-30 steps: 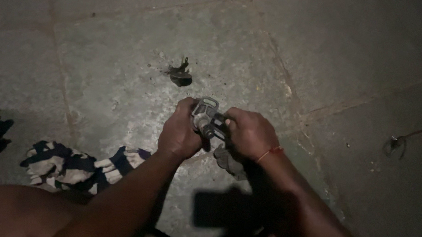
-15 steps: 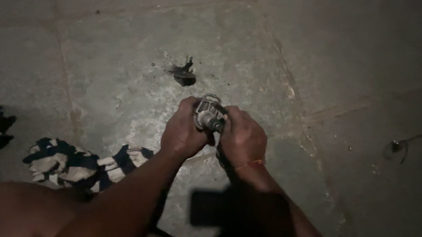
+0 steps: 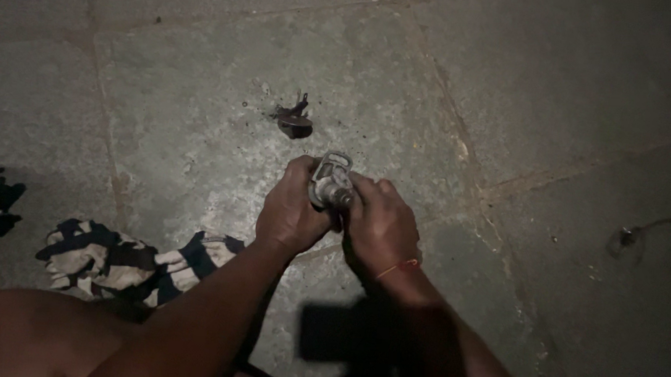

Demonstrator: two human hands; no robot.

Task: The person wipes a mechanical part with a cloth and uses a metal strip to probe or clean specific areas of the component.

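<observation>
While person crouches over stone floor (image 3: 203,90), both hands clamp small grey metal part (image 3: 330,179) above it. Left hand (image 3: 292,213) wraps part's left side, fingers curled shut. Right hand (image 3: 379,225) closed on right side, thumb on top. Part's loop end sticks up between fingertips. Small dark metal piece (image 3: 293,120) lies beyond, apart. Striped cloth (image 3: 117,257) lower left.

Two hands are showing, the left hand (image 3: 292,213) and the right hand (image 3: 383,225), and together they are gripping one small grey metal part (image 3: 330,182). One small dark metal piece (image 3: 293,120) is lying on the stone floor (image 3: 188,89), just far of the hands. One striped cloth (image 3: 129,262) is lying at near left. One thin cable (image 3: 655,226) is trailing at right.
</observation>
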